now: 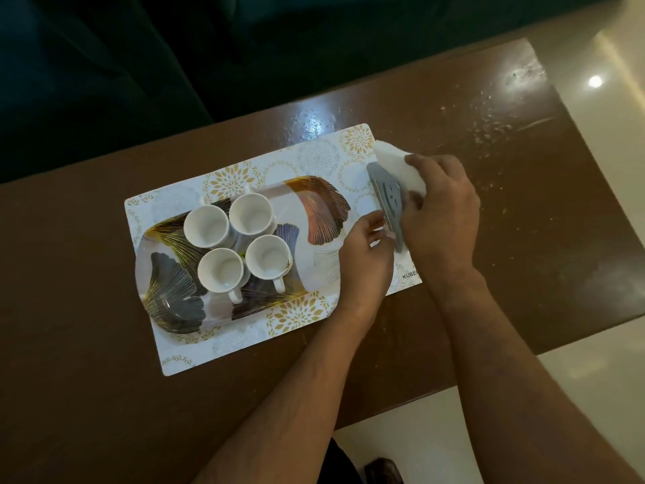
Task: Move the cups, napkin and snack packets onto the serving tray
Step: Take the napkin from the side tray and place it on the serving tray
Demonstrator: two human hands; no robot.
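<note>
Several white cups [237,242] stand upright in a cluster on the left half of the leaf-patterned serving tray [314,207]. The tray rests on a white floral placemat [314,155]. Just off the tray's right end stands a grey napkin holder [387,197] with white napkins [391,155] behind it. My right hand [439,211] grips the holder and napkins from the right. My left hand [366,253] touches the holder's near end, fingers against it. No snack packets are in view.
The brown table [104,274] has scratched, glossy patches at the right. A dark sofa [139,64] lies beyond the far edge. Pale floor tiles [600,99] show to the right and below.
</note>
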